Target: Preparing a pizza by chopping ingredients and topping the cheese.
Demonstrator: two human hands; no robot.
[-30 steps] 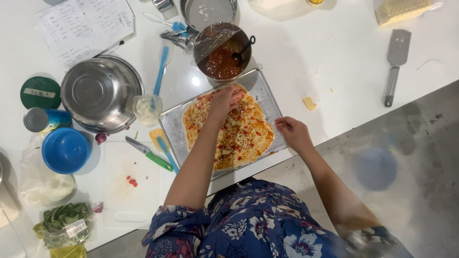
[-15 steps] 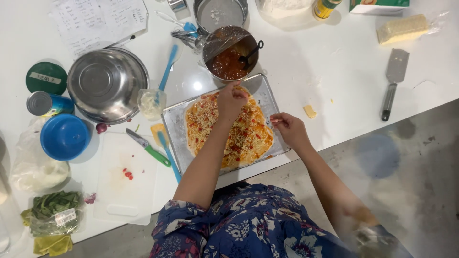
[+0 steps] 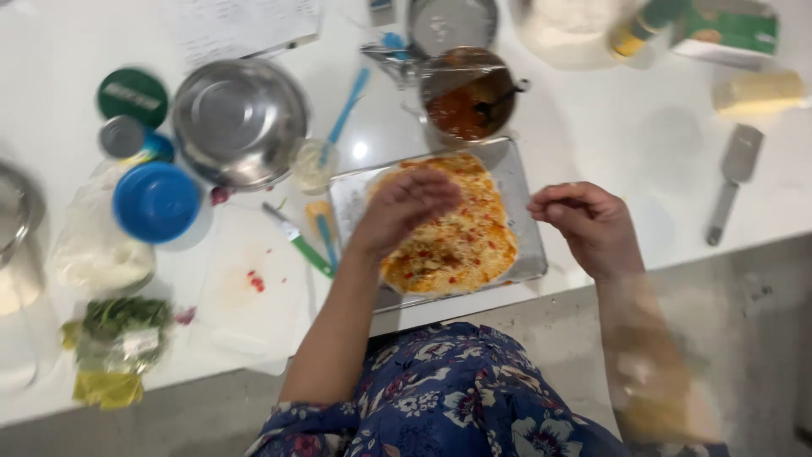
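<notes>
White glossy countertop, cluttered, frame motion-blurred. Rectangular metal baking tray (image 3: 524,211) sits mid-counter with a flat round pizza (image 3: 461,245) on it — melted cheese, red flecks, bumpy surface. Left hand (image 3: 406,207) hovers over the pizza's 10 o'clock edge, fingers curled loosely down; grip contents can't be made out. Right hand (image 3: 588,224) is at the tray's 3 o'clock side, fingers pinched half-closed — can't tell what's in them. Sauce pot (image 3: 465,97), round steel, at the tray's 12 o'clock. Steel mixing bowl (image 3: 241,118) at 10 o'clock, blue plastic bowl (image 3: 156,201) at 9.
</notes>
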